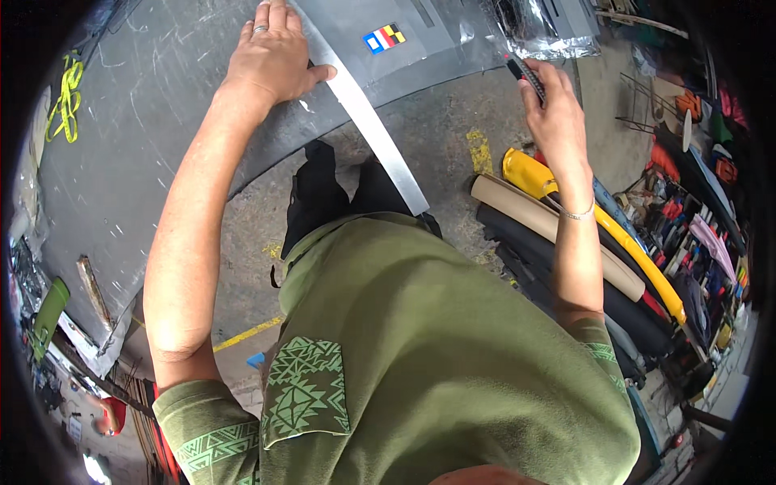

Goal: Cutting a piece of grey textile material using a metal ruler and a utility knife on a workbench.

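My left hand (275, 55) lies flat on the dark grey table (153, 97), fingers stretched forward. Its thumb rests on a long silvery metal ruler (368, 121), which reaches over the table's near edge toward my body. To the right of the ruler, dark grey sheet material (428, 65) covers the table, with a small patch of coloured squares (384, 38) on it. My right hand (554, 105) is closed around a black utility knife (527, 77), held up near the table's right corner. Whether its blade is out is too small to tell.
Rolls of material, among them a beige roll (558, 234) and a yellow roll (638, 259), lie at the right. Crumpled clear plastic (541, 36) sits at the table's far right. A yellow strap (66, 97) lies on the left. Cluttered coloured scraps (703, 234) fill the far right.
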A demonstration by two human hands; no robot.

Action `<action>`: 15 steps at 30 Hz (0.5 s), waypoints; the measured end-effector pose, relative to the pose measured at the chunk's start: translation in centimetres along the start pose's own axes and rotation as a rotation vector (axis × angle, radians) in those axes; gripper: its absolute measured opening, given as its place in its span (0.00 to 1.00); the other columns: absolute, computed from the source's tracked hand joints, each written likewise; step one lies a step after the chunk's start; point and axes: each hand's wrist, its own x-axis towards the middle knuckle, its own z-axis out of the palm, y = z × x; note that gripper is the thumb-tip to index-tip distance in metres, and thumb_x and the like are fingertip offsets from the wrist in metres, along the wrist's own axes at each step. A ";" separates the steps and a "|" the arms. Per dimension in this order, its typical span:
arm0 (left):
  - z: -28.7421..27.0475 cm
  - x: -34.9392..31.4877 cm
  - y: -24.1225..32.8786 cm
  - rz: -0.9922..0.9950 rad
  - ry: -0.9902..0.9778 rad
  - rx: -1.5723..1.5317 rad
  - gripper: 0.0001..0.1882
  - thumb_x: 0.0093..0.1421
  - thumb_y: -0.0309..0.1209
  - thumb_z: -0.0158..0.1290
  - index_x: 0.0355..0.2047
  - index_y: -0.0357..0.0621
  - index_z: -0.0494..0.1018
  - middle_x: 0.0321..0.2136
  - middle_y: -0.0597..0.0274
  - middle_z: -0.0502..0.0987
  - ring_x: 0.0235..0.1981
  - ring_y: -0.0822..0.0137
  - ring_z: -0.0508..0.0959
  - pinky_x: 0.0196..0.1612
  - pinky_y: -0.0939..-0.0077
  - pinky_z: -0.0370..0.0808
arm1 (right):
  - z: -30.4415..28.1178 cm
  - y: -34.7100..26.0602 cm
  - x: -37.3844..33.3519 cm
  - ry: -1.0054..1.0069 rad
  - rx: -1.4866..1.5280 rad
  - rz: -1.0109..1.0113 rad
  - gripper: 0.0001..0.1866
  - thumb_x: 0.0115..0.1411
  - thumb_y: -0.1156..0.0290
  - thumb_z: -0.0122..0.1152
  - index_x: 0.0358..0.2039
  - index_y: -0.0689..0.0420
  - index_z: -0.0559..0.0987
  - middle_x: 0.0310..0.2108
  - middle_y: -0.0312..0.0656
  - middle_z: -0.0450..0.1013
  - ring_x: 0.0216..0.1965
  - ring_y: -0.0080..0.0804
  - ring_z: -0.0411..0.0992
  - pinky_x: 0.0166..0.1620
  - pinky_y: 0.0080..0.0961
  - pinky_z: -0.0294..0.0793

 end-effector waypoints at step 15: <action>4.3 2.8 -0.8 0.377 0.498 -0.447 0.60 0.58 0.60 0.59 0.69 0.17 0.49 0.71 0.25 0.50 0.75 0.37 0.50 0.76 0.55 0.50 | 4.0 1.1 8.0 0.181 0.879 -0.118 0.19 0.70 0.61 0.64 0.51 0.63 0.81 0.43 0.35 0.80 0.44 0.20 0.74 0.53 0.20 0.71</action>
